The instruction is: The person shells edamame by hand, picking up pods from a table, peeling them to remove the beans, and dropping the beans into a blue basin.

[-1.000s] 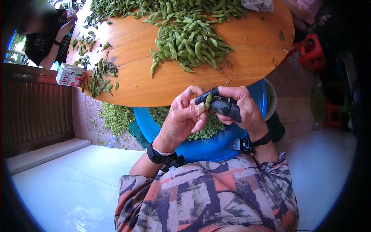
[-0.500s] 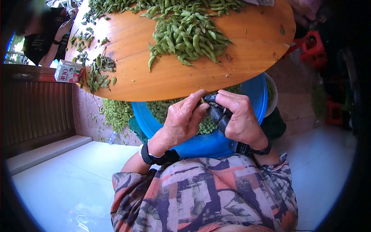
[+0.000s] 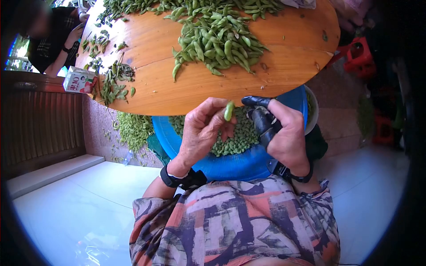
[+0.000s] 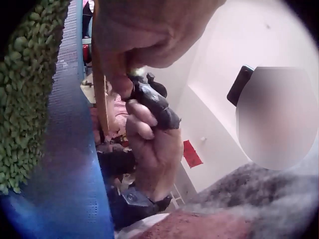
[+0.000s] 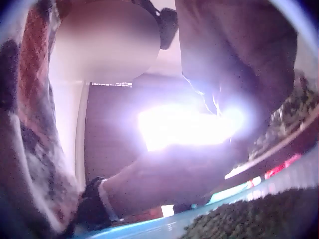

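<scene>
Between thumb and index finger, my left hand (image 3: 202, 131) pinches a green soybean pod (image 3: 229, 111) close to the table edge. To its right is my right hand (image 3: 286, 131), black wraps on its thumb and index finger, those two spread apart with nothing seen between them. Below both hands a blue basin (image 3: 239, 170) holds many shelled green beans (image 3: 233, 139). The left wrist view shows the beans (image 4: 25, 99) on the left and the curled lower fingers of the right hand (image 4: 157, 144). Glare hides much of the right wrist view.
A wooden table (image 3: 151, 84) bears a heap of soybean pods (image 3: 217, 42), leafy scraps (image 3: 116, 80) and a drink carton (image 3: 80, 80). Empty-looking pods (image 3: 133, 131) lie on the floor. A white bowl (image 3: 313, 111) stands behind the basin's right side. Another person (image 3: 53, 40) sits at far left.
Both hands worked together at a pod, then moved apart. The right hand has drawn back to the right and spread its thumb and index finger; the left now holds a pod up alone.
</scene>
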A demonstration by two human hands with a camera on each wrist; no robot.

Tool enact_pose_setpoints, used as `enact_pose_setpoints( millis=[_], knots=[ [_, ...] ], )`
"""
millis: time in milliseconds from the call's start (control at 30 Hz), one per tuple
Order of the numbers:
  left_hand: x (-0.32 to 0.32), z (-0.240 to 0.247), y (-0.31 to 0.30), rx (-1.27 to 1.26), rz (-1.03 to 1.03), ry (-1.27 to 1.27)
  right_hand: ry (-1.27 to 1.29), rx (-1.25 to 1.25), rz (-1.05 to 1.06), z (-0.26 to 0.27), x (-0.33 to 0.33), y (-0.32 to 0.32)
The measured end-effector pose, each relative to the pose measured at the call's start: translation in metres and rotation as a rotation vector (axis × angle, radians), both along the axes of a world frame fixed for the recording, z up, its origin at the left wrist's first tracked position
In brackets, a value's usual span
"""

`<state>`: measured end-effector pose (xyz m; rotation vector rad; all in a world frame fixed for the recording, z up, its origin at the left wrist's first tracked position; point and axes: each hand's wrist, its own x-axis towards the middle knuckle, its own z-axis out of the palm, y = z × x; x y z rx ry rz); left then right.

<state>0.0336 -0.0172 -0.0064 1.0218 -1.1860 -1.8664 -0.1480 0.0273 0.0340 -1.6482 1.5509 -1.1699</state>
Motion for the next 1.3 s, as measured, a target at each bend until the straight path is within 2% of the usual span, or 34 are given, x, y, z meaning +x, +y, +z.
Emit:
enact_pose_setpoints(
  millis=[67, 267, 400, 467, 500, 567, 667, 800, 867, 1000, 1067, 1200, 1267, 1300],
  knots=[
    [-0.002, -0.004, 0.000, -0.077, -0.086, 0.124, -0.053, 0.054, 0.028, -0.003, 0.000, -0.004],
    [-0.008, 0.002, 0.003, -0.021, -0.098, 0.122, 0.051, 0.035, 0.032, -0.011, 0.001, -0.008],
    [-0.010, 0.001, 0.004, 0.060, -0.091, 0.220, 0.090, 0.011, 0.033, -0.009, 0.000, -0.007],
    [-0.009, 0.000, 0.004, 0.071, -0.078, 0.235, -0.073, 0.115, 0.006, -0.010, 0.000, -0.005],
    [-0.008, -0.001, 0.005, 0.019, -0.078, 0.203, -0.072, 0.113, 0.005, -0.007, -0.002, -0.006],
    [-0.007, -0.001, 0.006, -0.036, -0.077, 0.171, -0.324, 0.339, 0.077, 0.001, -0.006, -0.006],
    [-0.007, 0.000, 0.009, -0.070, -0.060, 0.141, -0.460, 0.325, 0.131, -0.014, -0.007, -0.007],
    [-0.004, -0.004, 0.008, 0.037, 0.001, 0.223, -0.462, 0.427, 0.138, 0.001, -0.009, -0.008],
    [-0.003, -0.005, 0.007, 0.059, 0.021, 0.254, -0.541, 0.531, 0.112, -0.002, -0.007, -0.009],
    [-0.002, -0.001, 0.006, 0.100, 0.023, 0.273, -0.597, 0.456, 0.175, -0.016, -0.011, -0.008],
    [-0.002, 0.002, 0.005, 0.132, 0.016, 0.291, -0.716, 0.453, 0.168, -0.019, -0.011, -0.008],
    [-0.002, 0.003, 0.004, 0.147, -0.035, 0.202, -0.744, 0.498, 0.109, -0.011, -0.006, -0.009],
    [-0.004, 0.001, 0.005, 0.160, -0.041, 0.198, -0.554, 0.454, 0.120, -0.011, -0.007, -0.010],
    [-0.004, -0.003, 0.005, 0.143, -0.055, 0.244, -0.553, 0.455, 0.119, -0.012, -0.007, -0.010]
  ],
)
